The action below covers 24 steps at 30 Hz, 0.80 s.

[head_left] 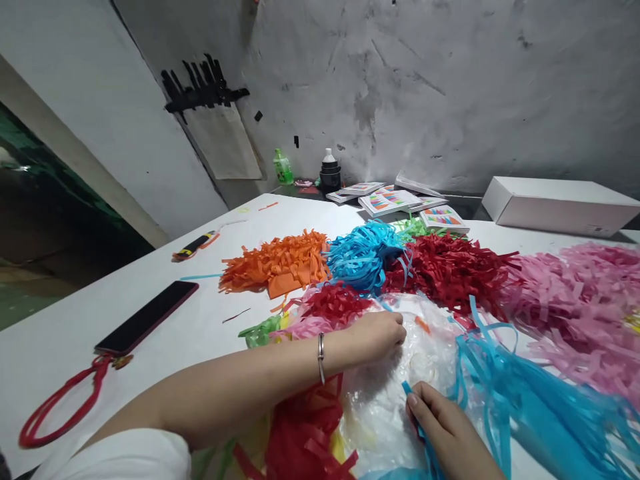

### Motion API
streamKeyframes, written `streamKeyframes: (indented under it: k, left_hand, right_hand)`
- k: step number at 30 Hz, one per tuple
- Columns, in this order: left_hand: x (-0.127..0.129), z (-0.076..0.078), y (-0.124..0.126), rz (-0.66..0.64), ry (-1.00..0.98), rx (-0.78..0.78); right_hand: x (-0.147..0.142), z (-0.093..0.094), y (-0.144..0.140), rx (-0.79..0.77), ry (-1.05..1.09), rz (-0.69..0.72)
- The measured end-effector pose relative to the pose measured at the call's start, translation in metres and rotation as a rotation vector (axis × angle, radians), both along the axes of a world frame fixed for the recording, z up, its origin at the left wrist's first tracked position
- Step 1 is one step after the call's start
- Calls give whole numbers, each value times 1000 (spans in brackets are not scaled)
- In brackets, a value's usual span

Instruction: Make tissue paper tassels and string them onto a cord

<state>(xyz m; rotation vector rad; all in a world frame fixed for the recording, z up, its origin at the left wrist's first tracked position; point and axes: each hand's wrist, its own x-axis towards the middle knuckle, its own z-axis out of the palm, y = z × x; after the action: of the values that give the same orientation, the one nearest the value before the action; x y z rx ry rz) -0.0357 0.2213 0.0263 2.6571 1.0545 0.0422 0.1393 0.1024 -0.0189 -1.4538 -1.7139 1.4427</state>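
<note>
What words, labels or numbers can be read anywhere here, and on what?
None can be read.
Booklets: colourful triangle prints, any text too small.
Green bottle: label blurred.
Black bottle: no legible label.
White box: faint mark, unreadable.
Phone: screen dark.

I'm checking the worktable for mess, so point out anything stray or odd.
A few loose paper strips lie apart from the piles: a blue strip near the orange fringe pile and an orange scrap farther back. Black tape sits raggedly on the wall.

one phone, two bottles, one white box, two hands
</note>
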Motion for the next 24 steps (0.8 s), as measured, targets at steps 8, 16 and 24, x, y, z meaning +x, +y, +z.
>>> streamKeyframes:
  k: [8, 16, 24]
  left_hand:
    - [2, 11, -1, -73, 54, 34]
    - [15, 5, -10, -126, 80, 54]
    - [4, 13, -7, -93, 57, -12]
  right_hand:
    - [-6, 9, -1, 24, 8, -34]
    - [-9, 27, -1, 42, -27, -15]
    - [-10, 23, -1, 54, -13, -11]
